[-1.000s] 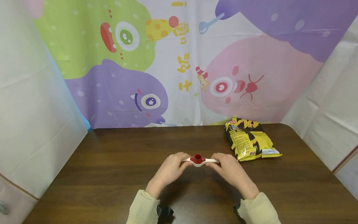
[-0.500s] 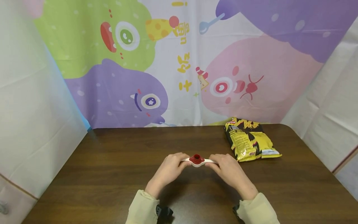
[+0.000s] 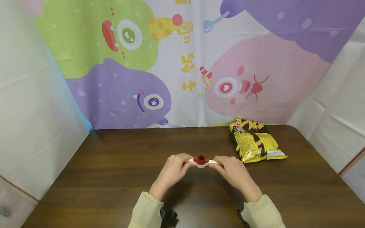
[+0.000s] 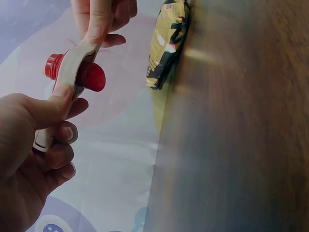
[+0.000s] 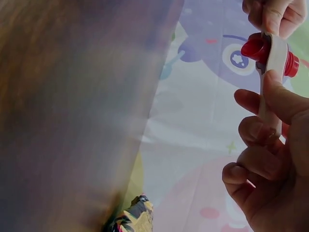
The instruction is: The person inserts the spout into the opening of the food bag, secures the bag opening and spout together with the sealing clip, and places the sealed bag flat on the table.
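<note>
Both hands hold a white bag clip (image 3: 211, 162) by its two ends, level above the table. A red threaded spout (image 3: 201, 159) stands out of its middle and faces up in the head view. In the left wrist view the spout's flared red end (image 4: 95, 78) shows on the side opposite the thread. My left hand (image 3: 172, 169) pinches the left end, with the thumb along one face and the fingers curled behind. My right hand (image 3: 234, 173) grips the right end likewise, its thumb (image 5: 280, 94) lying on the white body close to the spout.
A yellow and black snack bag (image 3: 255, 142) lies at the back right of the brown wooden table (image 3: 142, 145), beyond my right hand. A cartoon-printed curtain (image 3: 188, 107) hangs along the back edge, and white sheets (image 3: 40, 95) close off the sides.
</note>
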`<state>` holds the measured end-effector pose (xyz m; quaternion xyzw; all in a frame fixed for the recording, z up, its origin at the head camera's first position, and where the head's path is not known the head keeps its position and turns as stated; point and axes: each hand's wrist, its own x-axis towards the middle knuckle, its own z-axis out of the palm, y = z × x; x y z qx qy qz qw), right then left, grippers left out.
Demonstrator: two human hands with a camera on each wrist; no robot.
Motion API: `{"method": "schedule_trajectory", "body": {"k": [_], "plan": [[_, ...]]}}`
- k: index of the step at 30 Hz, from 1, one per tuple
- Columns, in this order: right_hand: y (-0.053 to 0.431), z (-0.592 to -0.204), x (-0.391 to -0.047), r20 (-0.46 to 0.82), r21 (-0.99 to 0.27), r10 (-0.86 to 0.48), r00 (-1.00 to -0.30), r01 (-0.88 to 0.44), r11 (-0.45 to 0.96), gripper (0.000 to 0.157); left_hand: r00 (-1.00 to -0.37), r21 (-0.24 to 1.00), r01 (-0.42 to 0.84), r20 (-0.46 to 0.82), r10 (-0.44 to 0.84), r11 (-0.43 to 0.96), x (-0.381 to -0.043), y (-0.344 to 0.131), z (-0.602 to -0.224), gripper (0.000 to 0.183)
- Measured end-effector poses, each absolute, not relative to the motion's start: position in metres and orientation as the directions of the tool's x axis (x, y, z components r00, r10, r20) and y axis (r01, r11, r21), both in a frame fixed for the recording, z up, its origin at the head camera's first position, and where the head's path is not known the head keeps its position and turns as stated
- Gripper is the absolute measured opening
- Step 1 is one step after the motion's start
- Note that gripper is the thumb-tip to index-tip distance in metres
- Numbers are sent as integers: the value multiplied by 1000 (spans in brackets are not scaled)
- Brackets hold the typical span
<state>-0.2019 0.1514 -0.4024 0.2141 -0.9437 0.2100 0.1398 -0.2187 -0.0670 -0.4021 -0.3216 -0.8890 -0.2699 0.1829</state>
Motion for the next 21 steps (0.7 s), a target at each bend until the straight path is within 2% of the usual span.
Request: {"method": "schedule_trajectory", "body": {"k": [9,21], "plan": [[149,-401,-201,350,-337,-322,-880,-439,833,27,-750,395,648,480,455,652,-219,-68,-401,17],[150,-402,-202,415,-290,-383,-825,-519,804,12,-791,447,608,416,449,657,-217,-64,-399,32]]}}
